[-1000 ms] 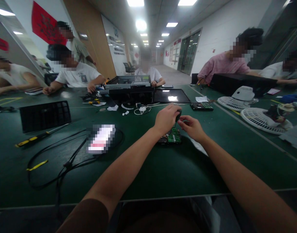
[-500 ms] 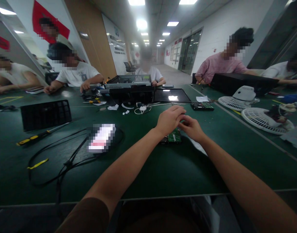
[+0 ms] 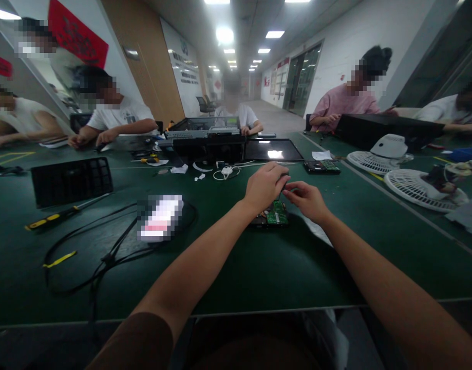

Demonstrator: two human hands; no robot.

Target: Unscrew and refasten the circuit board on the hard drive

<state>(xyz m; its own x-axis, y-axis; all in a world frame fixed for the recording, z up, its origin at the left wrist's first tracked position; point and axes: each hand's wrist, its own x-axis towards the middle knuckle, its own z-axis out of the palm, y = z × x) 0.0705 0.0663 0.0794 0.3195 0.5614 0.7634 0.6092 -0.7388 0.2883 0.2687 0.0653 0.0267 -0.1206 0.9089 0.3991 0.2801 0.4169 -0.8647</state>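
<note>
On the green table in front of me lies a hard drive (image 3: 277, 214) with its green circuit board facing up. My left hand (image 3: 265, 185) is curled above its far edge, fingers bent together around something small and dark that I cannot make out. Close by on the right, my right hand (image 3: 305, 201) has thumb and fingertips pinched near the left fingertips; what they hold, if anything, is too small to tell. A white sheet (image 3: 316, 231) lies partly beneath my right wrist.
Beyond my hands are a flat black screen panel (image 3: 272, 150), another hard drive (image 3: 322, 167) and a coiled white cable (image 3: 227, 172). White fan parts (image 3: 416, 190) lie to the right. A lit phone (image 3: 161, 218), black cables and a screwdriver (image 3: 53, 219) are left. People sit across.
My hands have drawn slightly apart, the right one shifting a little right and the left a little left. More of the hard drive's board shows.
</note>
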